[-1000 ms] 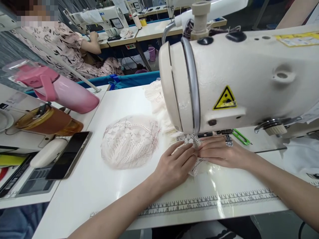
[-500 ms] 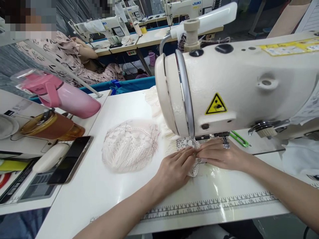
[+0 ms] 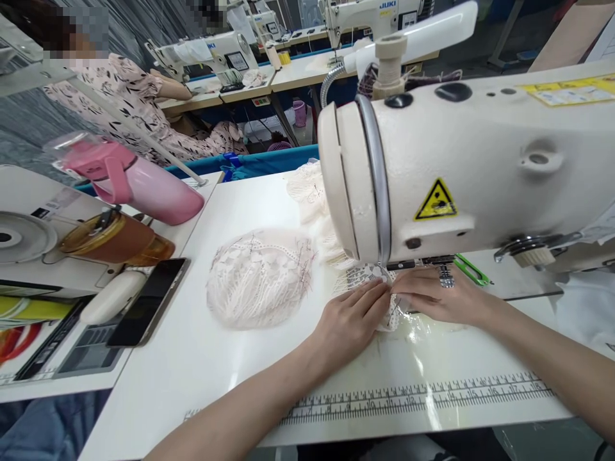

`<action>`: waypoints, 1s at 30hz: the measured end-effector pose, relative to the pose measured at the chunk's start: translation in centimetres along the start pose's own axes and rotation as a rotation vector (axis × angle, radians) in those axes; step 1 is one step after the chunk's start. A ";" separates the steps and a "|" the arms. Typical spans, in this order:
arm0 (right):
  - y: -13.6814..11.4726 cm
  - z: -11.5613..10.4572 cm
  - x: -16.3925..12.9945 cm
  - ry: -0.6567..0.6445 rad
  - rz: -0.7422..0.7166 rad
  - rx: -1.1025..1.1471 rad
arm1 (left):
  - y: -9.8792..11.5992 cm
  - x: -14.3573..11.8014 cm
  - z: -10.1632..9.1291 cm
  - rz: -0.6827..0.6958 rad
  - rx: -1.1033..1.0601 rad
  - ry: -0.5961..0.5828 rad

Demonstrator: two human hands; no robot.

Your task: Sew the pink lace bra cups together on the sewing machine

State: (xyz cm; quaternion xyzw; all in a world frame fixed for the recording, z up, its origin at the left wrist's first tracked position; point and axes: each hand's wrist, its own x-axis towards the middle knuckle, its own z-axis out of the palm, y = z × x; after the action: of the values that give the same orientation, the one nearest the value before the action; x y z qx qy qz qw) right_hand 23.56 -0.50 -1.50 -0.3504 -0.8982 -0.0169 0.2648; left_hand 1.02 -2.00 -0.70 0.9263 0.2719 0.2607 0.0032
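A strip of white lace fabric (image 3: 391,319) lies under the head of the white sewing machine (image 3: 432,153). My left hand (image 3: 353,320) presses it from the left, fingers together and bent onto the lace. From the right my right hand (image 3: 435,296), with a ring on one finger, pinches the same lace; its fingertips meet those of my left hand. The machine head partly hides the needle area. To the left rests a round pale lace cup piece (image 3: 259,278) with loose threads at its edges. More cream lace (image 3: 307,189) trails behind the machine head.
Green thread snips (image 3: 473,270) lie behind my right hand. A printed ruler (image 3: 413,400) runs along the front edge. At left are a phone (image 3: 148,301), a pink bottle (image 3: 144,186) and an amber cup (image 3: 115,237). Another person (image 3: 139,109) sits at the back left.
The whole view has shifted a little, so things appear farther right. Both hands stay on the lace at the machine, with little visible change in their grip.
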 end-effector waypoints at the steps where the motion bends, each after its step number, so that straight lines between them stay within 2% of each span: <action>1: 0.0 0.0 0.1 -0.003 -0.003 0.039 | 0.0 0.0 0.0 0.003 0.003 0.003; 6: -0.1 -0.2 0.5 0.024 -0.086 0.203 | -0.1 -0.3 -0.1 -0.005 -0.008 -0.006; 11: -0.7 0.3 0.7 0.090 -0.206 0.138 | -0.2 -0.5 0.0 -0.059 -0.004 -0.002; 19: -1.3 1.4 1.0 -0.023 -0.170 0.100 | -0.8 -0.6 -0.2 -0.135 0.077 -0.019; 30: -1.0 1.8 0.9 0.008 -0.120 0.087 | -1.3 -0.4 0.0 -0.118 0.140 -0.016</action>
State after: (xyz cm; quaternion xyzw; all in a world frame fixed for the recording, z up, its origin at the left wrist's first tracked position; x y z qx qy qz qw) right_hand 21.55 -0.35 -2.48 -0.2842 -0.9164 0.0049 0.2817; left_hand 0.10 -1.06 -1.13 0.9087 0.3437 0.2329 -0.0442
